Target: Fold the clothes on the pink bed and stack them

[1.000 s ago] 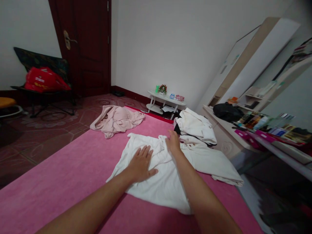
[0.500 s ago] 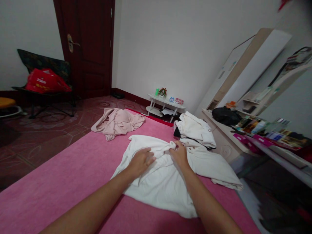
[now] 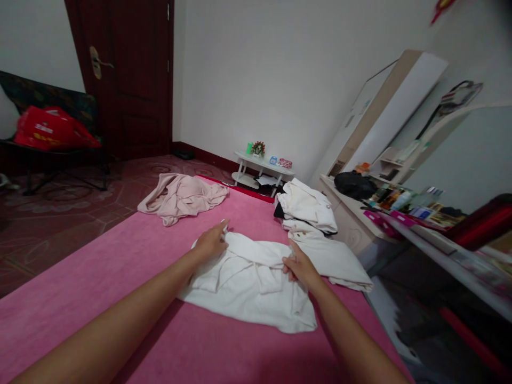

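Note:
A white shirt (image 3: 248,298) lies partly folded on the pink bed cover (image 3: 100,290), its far part turned over toward me. At its far left corner, my left hand (image 3: 213,242) pinches the cloth between thumb and fingers. My right hand (image 3: 299,264) is closed on the far right corner of the same shirt. Just right of that hand are folded off-white trousers (image 3: 332,261), with a stack of white folded clothes (image 3: 308,205) behind them. A crumpled pale pink top (image 3: 184,194) rests at the far left of the bed.
A dressing table (image 3: 346,210) with a black bag (image 3: 354,185) and several bottles borders the bed on the right. Beyond the bed stands a low white table (image 3: 262,161). A chair holding a red bag (image 3: 54,129) is at the left, near the dark door (image 3: 128,80).
The shirt's far edge has been folded toward me, making it shorter. My left hand has moved from its middle to the far left corner. The view has turned slightly right.

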Demonstrator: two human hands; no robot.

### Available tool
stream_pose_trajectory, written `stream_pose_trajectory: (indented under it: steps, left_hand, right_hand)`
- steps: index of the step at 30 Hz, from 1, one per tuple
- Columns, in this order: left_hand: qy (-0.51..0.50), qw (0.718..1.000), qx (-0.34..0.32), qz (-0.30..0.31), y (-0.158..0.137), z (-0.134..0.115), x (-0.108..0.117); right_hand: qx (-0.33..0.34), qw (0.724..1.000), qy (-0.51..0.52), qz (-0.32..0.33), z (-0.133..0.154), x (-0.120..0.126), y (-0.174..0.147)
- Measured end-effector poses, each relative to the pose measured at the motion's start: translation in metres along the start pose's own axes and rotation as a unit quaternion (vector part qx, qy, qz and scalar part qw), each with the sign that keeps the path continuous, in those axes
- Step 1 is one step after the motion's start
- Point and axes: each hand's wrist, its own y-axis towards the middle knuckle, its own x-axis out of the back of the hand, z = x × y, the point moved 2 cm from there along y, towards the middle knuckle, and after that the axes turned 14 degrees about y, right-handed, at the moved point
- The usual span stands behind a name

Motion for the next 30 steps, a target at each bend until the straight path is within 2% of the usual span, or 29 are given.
stream_pose_trajectory:
  steps: [5, 8, 11, 14, 16, 17, 18, 19, 21, 23, 24, 26, 30]
  left_hand:
    - [0.048, 0.997, -0.046, 0.039, -0.004, -0.004, 0.028]
    - [0.0, 0.993, -0.09, 0.073, -0.025, -0.005, 0.047]
    - [-0.099, 0.97, -0.113, 0.189, -0.06, -0.008, 0.069]
    - [-0.175, 0.915, -0.123, 0.343, -0.089, -0.016, 0.097]
    - [-0.201, 0.886, -0.125, 0.4, -0.088, -0.024, 0.116]
    - [-0.211, 0.889, -0.122, 0.388, -0.078, -0.027, 0.125]
    - [-0.219, 0.905, -0.118, 0.345, -0.063, -0.03, 0.131]
    - [-0.223, 0.93, -0.115, 0.27, -0.043, -0.031, 0.136]
    - [-0.201, 0.971, -0.113, 0.067, -0.003, -0.029, 0.139]
    - [-0.151, 0.975, -0.136, -0.091, 0.025, -0.02, 0.129]
    - [-0.121, 0.973, -0.151, -0.126, 0.032, -0.013, 0.119]
    - [-0.064, 0.978, -0.154, -0.128, 0.032, 0.009, 0.093]
    - [0.019, 0.994, -0.102, -0.047, -0.004, 0.063, 0.038]
  right_hand:
    - [-0.008, 0.997, -0.074, 0.024, -0.003, 0.002, 0.01]
    - [0.004, 0.992, -0.117, 0.039, 0.003, 0.0, -0.005]
    - [-0.054, 0.992, -0.062, 0.092, 0.016, -0.001, -0.03]
    - [-0.125, 0.979, 0.04, 0.158, 0.042, 0.005, -0.049]
    - [-0.132, 0.972, 0.083, 0.175, 0.064, 0.011, -0.048]
    - [-0.121, 0.975, 0.103, 0.157, 0.075, 0.014, -0.043]
    - [-0.097, 0.98, 0.124, 0.121, 0.084, 0.018, -0.035]
    - [-0.062, 0.985, 0.145, 0.076, 0.09, 0.02, -0.025]
    - [0.025, 0.985, 0.17, -0.016, 0.093, 0.023, -0.005]
    - [0.086, 0.98, 0.162, -0.074, 0.081, 0.022, 0.009]
    - [0.095, 0.981, 0.146, -0.088, 0.069, 0.02, 0.012]
    - [0.089, 0.987, 0.093, -0.093, 0.038, 0.018, 0.008]
    - [0.104, 0.992, -0.053, -0.058, -0.021, 0.018, -0.029]
